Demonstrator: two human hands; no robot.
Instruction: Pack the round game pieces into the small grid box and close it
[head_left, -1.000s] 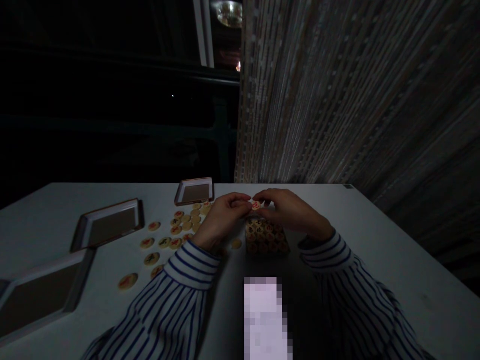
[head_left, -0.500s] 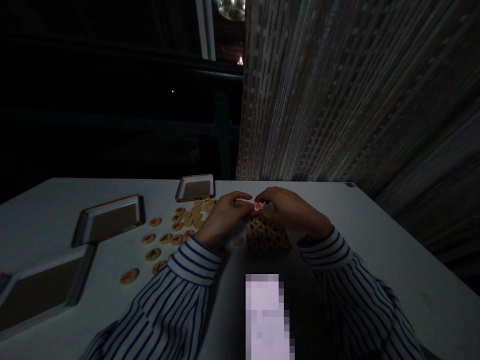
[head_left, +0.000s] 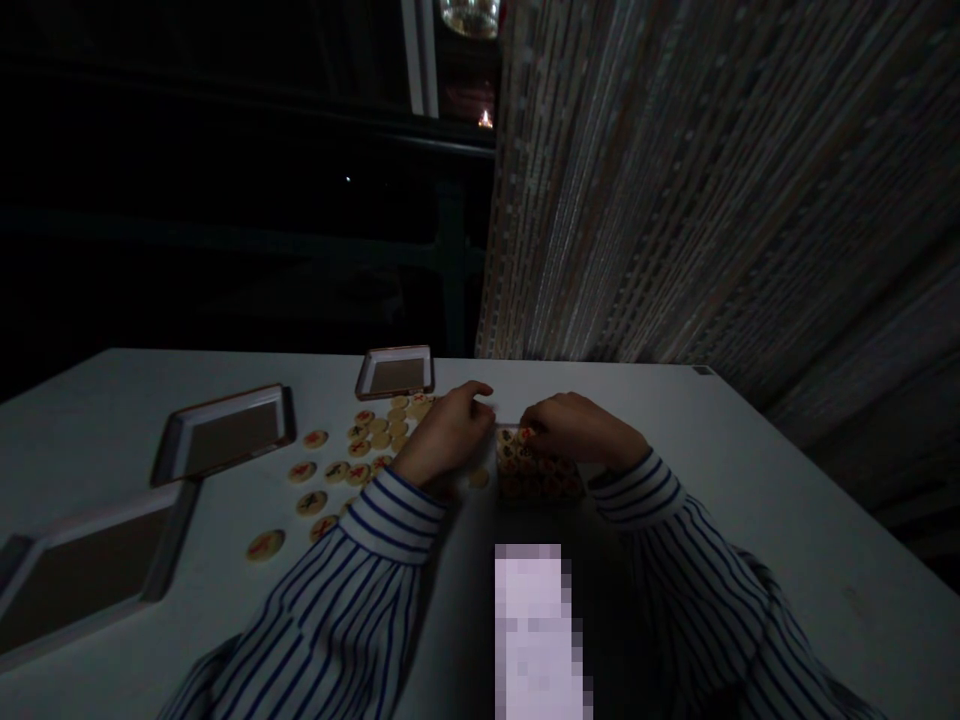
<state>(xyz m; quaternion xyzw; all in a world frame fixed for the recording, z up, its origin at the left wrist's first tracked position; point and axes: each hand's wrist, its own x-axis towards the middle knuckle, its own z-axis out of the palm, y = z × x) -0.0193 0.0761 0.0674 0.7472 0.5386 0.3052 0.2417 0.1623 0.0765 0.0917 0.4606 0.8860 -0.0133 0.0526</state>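
Round wooden Chinese chess pieces with red and black characters fill a box [head_left: 536,497] in rows. At the back of that box, my right hand [head_left: 581,428] has its fingers closed on a red-marked Chinese chess piece [head_left: 526,434], mostly covered by the fingertips. My left hand [head_left: 448,430] hovers just left of the box, fingers loosely apart with nothing visible in them. Beneath it, a single pale piece [head_left: 478,479] lies on the table. Many loose pieces [head_left: 358,473] are scattered to the left, some hidden behind my left wrist and sleeve.
Three shallow rectangular trays or lids lie on the white table [head_left: 750,520]: one at the back [head_left: 396,373], one at the left [head_left: 223,435], one at the near left [head_left: 86,570]. A blurred-out bright rectangle [head_left: 536,630] is at the front. A string curtain [head_left: 600,200] hangs behind.
My right hand has lowered the red-marked piece from between both hands to the back of the box. My left hand has let go of it and drawn slightly left.
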